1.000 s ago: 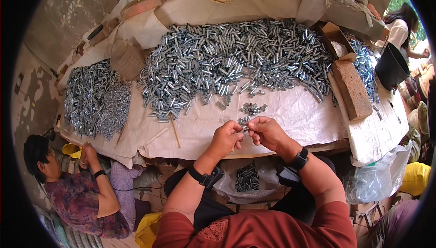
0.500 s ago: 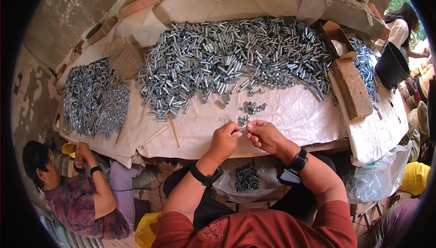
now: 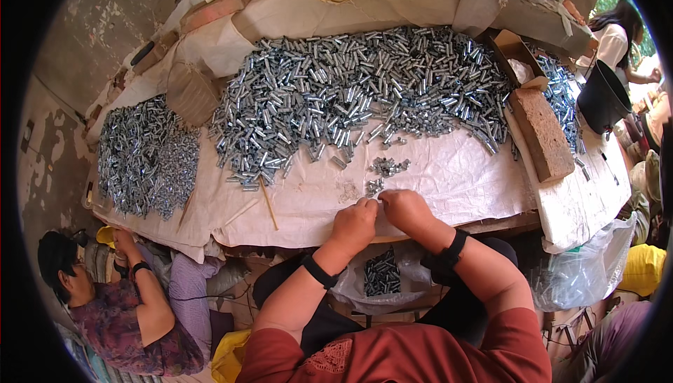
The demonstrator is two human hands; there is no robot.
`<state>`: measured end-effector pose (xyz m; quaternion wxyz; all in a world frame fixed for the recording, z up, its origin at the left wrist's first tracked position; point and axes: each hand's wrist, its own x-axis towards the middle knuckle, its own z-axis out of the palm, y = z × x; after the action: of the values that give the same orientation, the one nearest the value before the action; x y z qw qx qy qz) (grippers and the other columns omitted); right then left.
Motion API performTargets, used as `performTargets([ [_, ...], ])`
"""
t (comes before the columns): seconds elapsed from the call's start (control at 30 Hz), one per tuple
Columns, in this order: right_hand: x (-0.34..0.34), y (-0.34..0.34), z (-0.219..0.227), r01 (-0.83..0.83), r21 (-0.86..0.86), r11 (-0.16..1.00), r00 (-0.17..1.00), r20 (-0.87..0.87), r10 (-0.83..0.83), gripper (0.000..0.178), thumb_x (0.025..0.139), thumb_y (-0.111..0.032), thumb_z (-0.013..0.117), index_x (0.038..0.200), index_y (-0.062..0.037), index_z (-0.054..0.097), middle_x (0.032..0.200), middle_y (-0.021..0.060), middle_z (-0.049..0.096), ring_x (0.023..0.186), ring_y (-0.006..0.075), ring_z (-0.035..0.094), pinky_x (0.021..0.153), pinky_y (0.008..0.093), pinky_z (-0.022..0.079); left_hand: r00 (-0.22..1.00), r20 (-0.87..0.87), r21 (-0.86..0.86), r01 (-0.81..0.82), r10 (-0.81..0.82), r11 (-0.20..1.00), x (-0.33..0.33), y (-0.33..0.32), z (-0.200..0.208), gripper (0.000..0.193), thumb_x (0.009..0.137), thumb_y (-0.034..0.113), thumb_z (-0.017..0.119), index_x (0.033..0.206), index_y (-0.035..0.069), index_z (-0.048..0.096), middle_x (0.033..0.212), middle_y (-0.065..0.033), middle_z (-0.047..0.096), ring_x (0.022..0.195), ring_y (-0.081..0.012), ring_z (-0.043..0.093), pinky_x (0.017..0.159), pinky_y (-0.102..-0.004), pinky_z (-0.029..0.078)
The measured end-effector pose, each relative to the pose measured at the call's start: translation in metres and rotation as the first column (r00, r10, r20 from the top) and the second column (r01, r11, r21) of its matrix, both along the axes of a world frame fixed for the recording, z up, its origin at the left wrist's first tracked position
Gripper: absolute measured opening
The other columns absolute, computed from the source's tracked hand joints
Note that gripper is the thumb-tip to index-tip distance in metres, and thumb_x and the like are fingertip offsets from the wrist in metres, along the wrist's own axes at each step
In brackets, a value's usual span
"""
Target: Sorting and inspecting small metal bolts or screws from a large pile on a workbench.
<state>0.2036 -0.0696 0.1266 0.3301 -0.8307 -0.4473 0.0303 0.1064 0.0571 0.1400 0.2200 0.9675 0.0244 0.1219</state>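
My left hand [image 3: 353, 224] and my right hand [image 3: 409, 213] meet close together over the near part of the cloth-covered table [image 3: 463, 186]. Both are closed, fingertips nearly touching, and whatever lies between them is hidden. Just beyond the fingers is a little cluster of small metal pieces [image 3: 374, 186], with another small group of short metal pieces [image 3: 390, 166] behind it. A wide heap of silvery metal sleeves [image 3: 350, 95] spreads across the far half. Below my wrists, a plastic-lined container holds dark metal sleeves [image 3: 382, 272].
A second metal heap [image 3: 144, 158] lies at left beside a co-worker [image 3: 130, 299]. Thin sticks [image 3: 268, 204] rest on the cloth. To the right are a brick [image 3: 541, 135], an open cardboard box [image 3: 519, 57], a black bucket [image 3: 604, 97] and a clear plastic bag [image 3: 585, 271].
Both hands have turned so their backs face up, and the fingers now cover the small silvery piece seen between them before. The co-worker's hands at left have shifted slightly.
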Motion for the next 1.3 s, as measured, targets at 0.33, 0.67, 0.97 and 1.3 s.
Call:
performTargets([
  [0.33,0.025,0.008,0.002,-0.016,-0.009,1.000,0.987,0.159,0.017,0.012,0.075,-0.008,0.053,0.085,-0.0056,0.059,0.078,0.0134,0.056,0.069,0.0314,0.061,0.058,0.0403,0.049,0.996,-0.084,0.140,-0.015,0.027,0.990,0.003,-0.010,-0.003,0.005,0.076,0.005,0.048,0.079,0.006,0.051,0.073,-0.0139,0.058,0.065,-0.0336,0.061,0.057,-0.0436,0.048],
  [0.67,0.026,-0.005,0.007,-0.090,-0.172,0.981,0.965,0.231,0.128,0.009,0.076,-0.015,0.055,0.073,-0.0069,0.059,0.072,0.0108,0.056,0.063,0.0295,0.059,0.055,0.0397,0.049,0.963,-0.260,-0.144,-0.110,0.070,0.983,0.024,0.050,0.046,0.032,0.073,0.025,0.069,0.103,0.012,0.066,0.087,-0.0141,0.066,0.081,-0.0307,0.062,0.074,-0.0364,0.049],
  [0.97,0.021,0.002,0.004,0.018,0.011,1.000,0.981,0.195,-0.019,0.009,0.073,-0.014,0.059,0.074,-0.0052,0.058,0.072,0.0122,0.057,0.061,0.0298,0.060,0.056,0.0402,0.049,0.933,-0.085,0.151,-0.335,0.350,0.930,0.055,0.092,-0.006,0.019,0.072,0.008,0.066,0.091,0.011,0.066,0.094,-0.0142,0.054,0.080,-0.0334,0.059,0.070,-0.0404,0.048],
  [1.3,0.019,-0.007,0.039,0.306,0.401,0.863,0.137,-0.916,0.377,0.009,0.086,-0.012,0.060,0.085,-0.0040,0.056,0.065,0.0048,0.058,0.046,0.0110,0.051,0.039,0.0239,0.039,0.961,-0.273,-0.778,-0.246,0.042,0.579,0.015,0.036,0.040,0.014,0.079,0.008,0.063,0.089,0.003,0.057,0.081,-0.0071,0.061,0.067,-0.0157,0.061,0.052,-0.0278,0.045],
])
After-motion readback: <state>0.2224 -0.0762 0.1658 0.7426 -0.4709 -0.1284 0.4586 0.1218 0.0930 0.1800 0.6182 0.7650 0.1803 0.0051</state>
